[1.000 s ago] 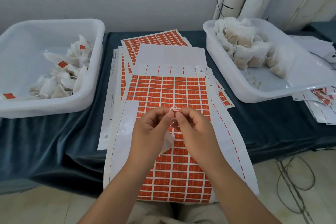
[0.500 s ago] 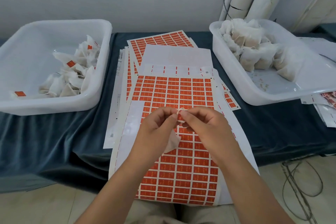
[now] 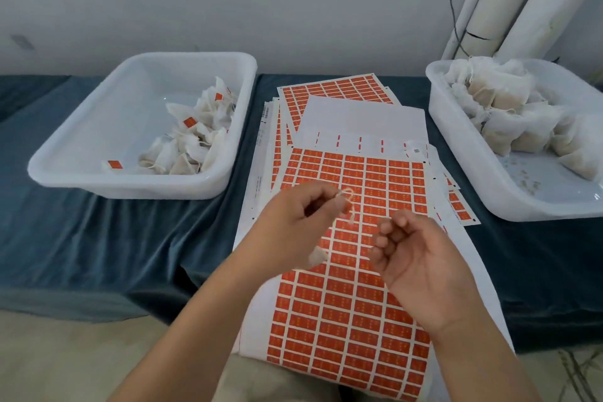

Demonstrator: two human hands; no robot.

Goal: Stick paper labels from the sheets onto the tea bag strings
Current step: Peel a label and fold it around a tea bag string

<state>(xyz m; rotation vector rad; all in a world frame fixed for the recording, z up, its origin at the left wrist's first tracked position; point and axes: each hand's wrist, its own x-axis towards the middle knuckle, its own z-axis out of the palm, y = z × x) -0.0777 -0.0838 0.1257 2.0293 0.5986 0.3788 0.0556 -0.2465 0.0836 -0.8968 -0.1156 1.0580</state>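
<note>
At lower centre of the frame, the orange label sheet (image 3: 342,330) lies on the dark worktop (image 3: 114,238), overhanging its near edge. Over it the right hand (image 3: 421,264) hovers, fingers (image 3: 385,240) loosely curled and holding nothing. Just left, the left hand (image 3: 290,232) pinches a looped string (image 3: 351,215), its tea bag (image 3: 318,257) partly hidden beneath the palm. Farther back, the left tub (image 3: 130,188) holds labelled bags and the right tub (image 3: 509,206) plain ones.

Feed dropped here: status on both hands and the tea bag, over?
Left hand pinches white tea bag string, white bag dangling below. Right hand loosely curled, empty. Nothing between hands and orange paper label sheet.
</note>
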